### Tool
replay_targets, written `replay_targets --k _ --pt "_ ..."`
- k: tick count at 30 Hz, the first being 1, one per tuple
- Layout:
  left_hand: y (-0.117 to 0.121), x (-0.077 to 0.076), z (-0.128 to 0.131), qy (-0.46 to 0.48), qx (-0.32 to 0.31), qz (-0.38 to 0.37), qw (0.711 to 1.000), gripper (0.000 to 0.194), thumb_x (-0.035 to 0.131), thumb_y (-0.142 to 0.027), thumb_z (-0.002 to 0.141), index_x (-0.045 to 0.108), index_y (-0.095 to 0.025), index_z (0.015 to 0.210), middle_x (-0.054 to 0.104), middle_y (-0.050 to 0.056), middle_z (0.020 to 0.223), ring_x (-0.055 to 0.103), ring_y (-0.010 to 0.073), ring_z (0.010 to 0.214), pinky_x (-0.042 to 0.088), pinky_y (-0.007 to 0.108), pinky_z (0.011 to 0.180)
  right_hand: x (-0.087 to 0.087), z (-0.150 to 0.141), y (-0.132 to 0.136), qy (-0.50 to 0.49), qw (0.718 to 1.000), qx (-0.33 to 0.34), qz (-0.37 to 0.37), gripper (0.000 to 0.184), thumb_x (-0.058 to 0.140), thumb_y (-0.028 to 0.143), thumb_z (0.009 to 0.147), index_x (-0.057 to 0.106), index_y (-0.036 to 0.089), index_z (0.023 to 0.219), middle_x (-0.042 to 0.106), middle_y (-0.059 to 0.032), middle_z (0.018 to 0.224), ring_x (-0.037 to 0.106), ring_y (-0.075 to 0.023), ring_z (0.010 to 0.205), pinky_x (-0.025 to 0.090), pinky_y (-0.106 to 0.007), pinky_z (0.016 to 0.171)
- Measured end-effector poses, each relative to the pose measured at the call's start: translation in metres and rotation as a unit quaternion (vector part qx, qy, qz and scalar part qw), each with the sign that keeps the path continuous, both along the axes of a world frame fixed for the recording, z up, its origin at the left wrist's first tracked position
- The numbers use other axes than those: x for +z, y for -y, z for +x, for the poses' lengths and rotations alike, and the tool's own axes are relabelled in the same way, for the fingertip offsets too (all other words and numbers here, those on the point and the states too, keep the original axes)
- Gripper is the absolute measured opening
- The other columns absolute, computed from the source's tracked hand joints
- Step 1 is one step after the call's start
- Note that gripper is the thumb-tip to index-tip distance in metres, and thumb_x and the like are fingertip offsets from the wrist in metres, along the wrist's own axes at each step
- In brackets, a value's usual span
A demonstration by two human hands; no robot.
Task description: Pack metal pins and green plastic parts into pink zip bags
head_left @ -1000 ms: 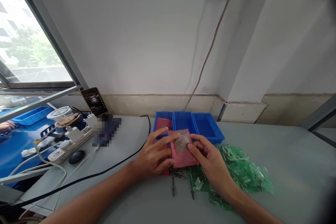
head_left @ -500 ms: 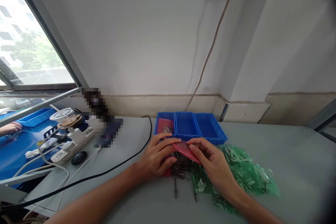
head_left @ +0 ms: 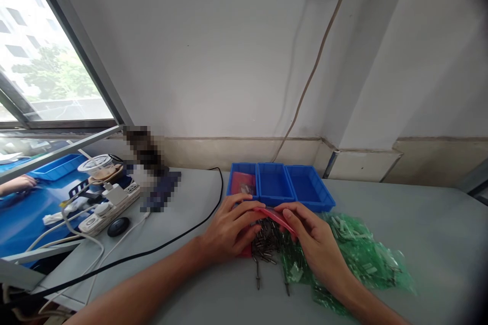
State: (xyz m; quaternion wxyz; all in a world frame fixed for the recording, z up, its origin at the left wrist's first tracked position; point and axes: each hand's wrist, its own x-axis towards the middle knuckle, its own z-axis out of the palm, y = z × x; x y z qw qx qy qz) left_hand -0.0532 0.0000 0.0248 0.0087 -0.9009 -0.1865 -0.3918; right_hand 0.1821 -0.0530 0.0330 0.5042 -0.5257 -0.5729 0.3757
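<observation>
A small red plastic bag [head_left: 277, 216] is stretched between both hands above the table. My right hand [head_left: 310, 233] pinches its right end between thumb and fingers. At its left end, my left hand [head_left: 232, 226] grips the edge with the fingertips. Below the bag lies a pile of small metal pin-like parts [head_left: 266, 246], partly covered by the hands. A longer metal pin [head_left: 258, 275] lies in front of the pile. Under my left hand shows another piece of red plastic [head_left: 246, 251]. Green plastic bags [head_left: 366, 254] with small pale pieces inside lie beside my right hand.
Blue trays [head_left: 310, 188] stand in a row behind the hands; the left one holds a red bag [head_left: 243, 183]. A black cable [head_left: 168, 244] crosses the table at left, near a power strip [head_left: 110, 208] and a mouse [head_left: 118, 226]. Another person's hand [head_left: 23, 184] is at far left.
The red bag is tilted more edge-on between the hands. The whole view has shifted slightly, so things appear a little further right.
</observation>
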Motion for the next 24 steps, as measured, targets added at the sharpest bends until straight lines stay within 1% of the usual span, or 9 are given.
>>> replay_targets --k 3,9,15,18,24 --pt "0.0 0.0005 0.0003 0.001 0.0 0.002 1.0 0.025 0.058 -0.019 0.108 0.069 -0.016 0.13 0.073 0.011 0.137 0.055 0.0279 0.135 0.05 0.046 0.116 0.0004 -0.0009 -0.0001 -0.001 1.0 0.004 -0.007 0.038 0.06 0.06 0.101 0.077 0.025 0.105 0.074 -0.0039 0.089 0.062 -0.023 0.078 0.047 -0.032 0.069" --pt "-0.0002 -0.0005 0.0002 0.006 0.002 0.008 1.0 0.025 0.058 -0.018 0.107 0.069 -0.017 0.13 0.074 0.01 0.136 0.056 0.0271 0.134 0.051 0.045 0.116 0.0009 -0.0007 0.0017 -0.002 1.0 0.006 0.001 0.036 0.061 0.058 0.102 0.077 0.026 0.104 0.072 -0.0023 0.085 0.058 -0.0204 0.072 0.044 -0.031 0.064" --pt "0.0012 0.001 0.0004 0.0 0.001 0.025 1.0 0.03 0.053 -0.014 0.108 0.067 -0.017 0.135 0.073 0.011 0.133 0.058 0.0255 0.132 0.053 0.043 0.114 0.0007 -0.0004 0.0008 -0.005 1.0 0.005 0.0 0.039 0.057 0.058 0.104 0.077 0.025 0.104 0.067 -0.0009 0.078 0.052 -0.0195 0.068 0.044 -0.031 0.065" --pt "0.0013 0.0007 0.0008 0.001 -0.005 0.03 1.0 0.031 0.054 -0.012 0.107 0.067 -0.016 0.135 0.073 0.011 0.132 0.058 0.0255 0.131 0.053 0.042 0.113 -0.0004 0.0006 0.0 -0.006 1.0 0.008 0.0 0.041 0.055 0.059 0.106 0.076 0.024 0.104 0.066 -0.0005 0.078 0.052 -0.0197 0.069 0.044 -0.032 0.067" --pt "0.0025 0.0013 0.0019 0.009 0.004 0.038 0.999 0.03 0.056 -0.013 0.107 0.069 -0.017 0.134 0.074 0.012 0.125 0.061 0.0263 0.128 0.057 0.043 0.11 0.002 0.0017 0.0026 -0.007 1.0 0.022 0.002 0.04 0.05 0.057 0.11 0.075 0.025 0.105 0.065 0.0001 0.079 0.052 -0.0198 0.07 0.043 -0.032 0.068"
